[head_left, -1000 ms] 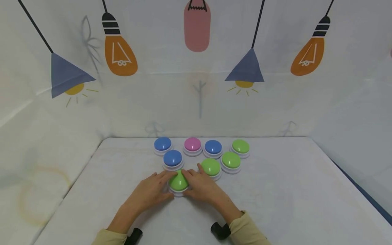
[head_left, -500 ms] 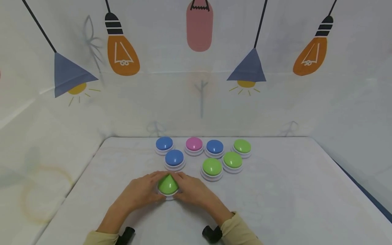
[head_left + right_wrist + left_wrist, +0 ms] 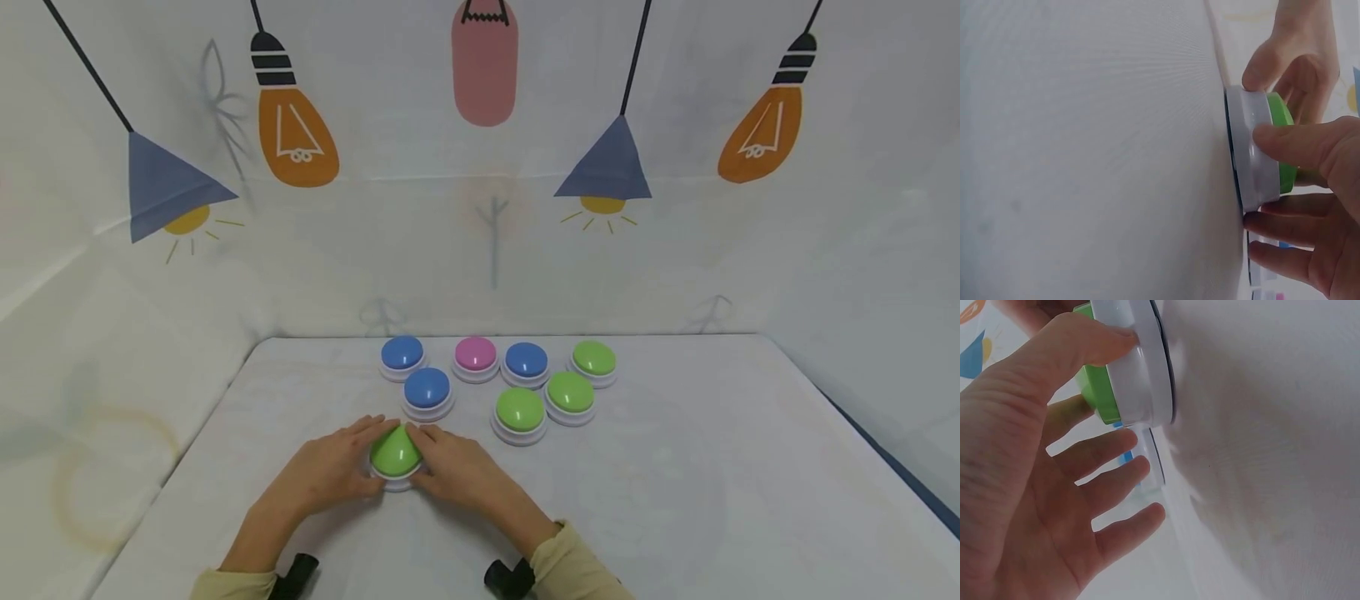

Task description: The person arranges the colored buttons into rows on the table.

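Note:
A round push button [image 3: 395, 454] with a green dome and white base is between my two hands on the white table. My left hand [image 3: 324, 473] grips its left side, and my right hand [image 3: 462, 472] grips its right side. In the left wrist view, the left thumb presses the white base [image 3: 1132, 375] while the other fingers spread behind it. From the right wrist view, the right thumb also lies on that base [image 3: 1252, 150], which sits flat or nearly flat on the table. Just behind my hands stands a blue push button [image 3: 427, 388].
Farther back are another blue button [image 3: 402, 352], a pink button [image 3: 476, 354] and a third blue button [image 3: 527, 360]. Three more green buttons, the nearest one [image 3: 520, 409] among them, stand to the right. A printed cloth wall [image 3: 420, 250] rises behind the table's far edge.
Both hands have slid the green button left and slightly toward me, away from the nearest other green button. The remaining buttons keep their places on the table.

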`<state>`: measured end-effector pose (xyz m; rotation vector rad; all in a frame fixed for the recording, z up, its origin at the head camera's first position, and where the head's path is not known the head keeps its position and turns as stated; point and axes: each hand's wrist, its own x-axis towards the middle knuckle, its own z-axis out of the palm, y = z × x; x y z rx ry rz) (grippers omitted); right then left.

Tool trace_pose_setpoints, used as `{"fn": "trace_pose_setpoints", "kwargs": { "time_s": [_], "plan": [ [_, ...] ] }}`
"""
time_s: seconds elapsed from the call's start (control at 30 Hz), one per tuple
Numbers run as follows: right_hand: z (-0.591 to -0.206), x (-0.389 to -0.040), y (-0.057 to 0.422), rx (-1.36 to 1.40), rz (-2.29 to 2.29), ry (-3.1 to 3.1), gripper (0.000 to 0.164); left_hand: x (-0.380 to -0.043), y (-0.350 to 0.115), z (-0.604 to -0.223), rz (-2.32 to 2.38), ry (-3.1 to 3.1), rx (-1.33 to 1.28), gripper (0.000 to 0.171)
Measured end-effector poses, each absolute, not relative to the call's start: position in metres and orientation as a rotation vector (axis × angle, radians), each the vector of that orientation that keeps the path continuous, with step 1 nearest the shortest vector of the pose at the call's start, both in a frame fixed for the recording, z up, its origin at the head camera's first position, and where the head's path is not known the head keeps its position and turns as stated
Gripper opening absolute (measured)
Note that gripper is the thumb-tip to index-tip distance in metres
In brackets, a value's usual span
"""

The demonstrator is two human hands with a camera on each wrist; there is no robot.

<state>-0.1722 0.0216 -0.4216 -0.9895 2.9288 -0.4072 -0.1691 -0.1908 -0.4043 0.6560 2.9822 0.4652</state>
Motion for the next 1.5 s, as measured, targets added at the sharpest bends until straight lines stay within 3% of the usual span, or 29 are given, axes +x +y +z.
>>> {"fn": "trace_pose_setpoints", "kwargs": {
  "time_s": [0.63,1.1,1.5],
  "plan": [
    [-0.410,-0.174,0.038,-0.923,-0.480,2.884,0.071,-0.172,-0.184,-0.401,0.478,3.024,0.686,0.085],
    [-0.381,-0.181,0.082,-0.821,-0.658,2.954,0.073,-0.181,-0.163,-0.395,0.456,3.139,0.879,0.083],
    [-0.382,-0.193,0.125,-0.705,-0.789,3.003,0.074,-0.188,-0.137,-0.393,0.509,3.148,0.936,0.081]
  ]
}}
